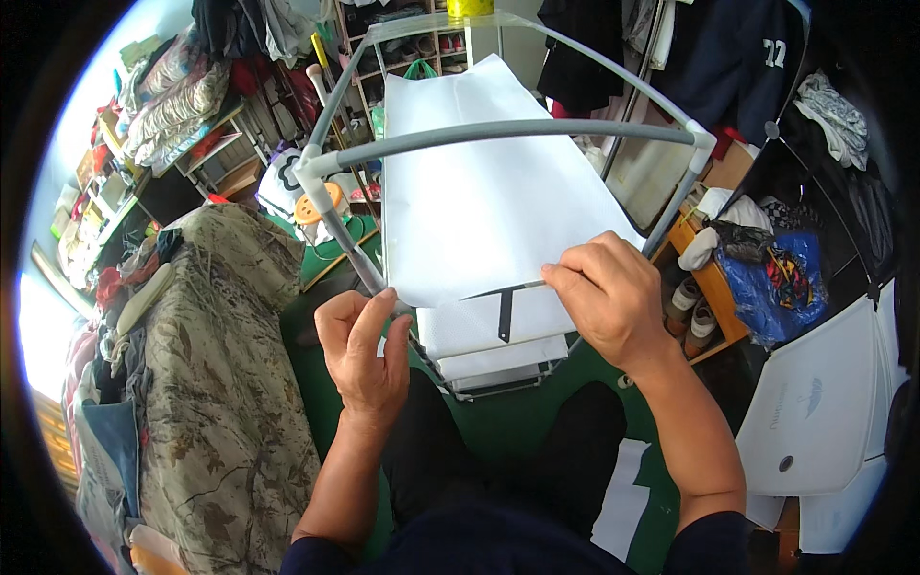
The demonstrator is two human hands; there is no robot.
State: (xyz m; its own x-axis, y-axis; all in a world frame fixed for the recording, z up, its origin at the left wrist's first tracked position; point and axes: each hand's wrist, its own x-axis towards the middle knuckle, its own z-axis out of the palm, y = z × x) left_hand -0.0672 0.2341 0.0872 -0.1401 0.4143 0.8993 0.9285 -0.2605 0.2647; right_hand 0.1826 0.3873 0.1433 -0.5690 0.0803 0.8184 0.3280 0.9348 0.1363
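Both hands pinch white sheet (grey frame).

The fabric sheet draped over the frame is plain white, crossed near its lower edge by a thin black strap and a dark line. The frame's tubes are grey, with white corner joints. Below the sheet, the folded stack is white too. The floor covering is dark green. The bedspread on the left bears a camouflage pattern of olive, tan and brown leaves and twigs. The trousers are black and the sleeves dark navy. On the right, a bag is bright blue with red and yellow markings, and the small shelf is orange.
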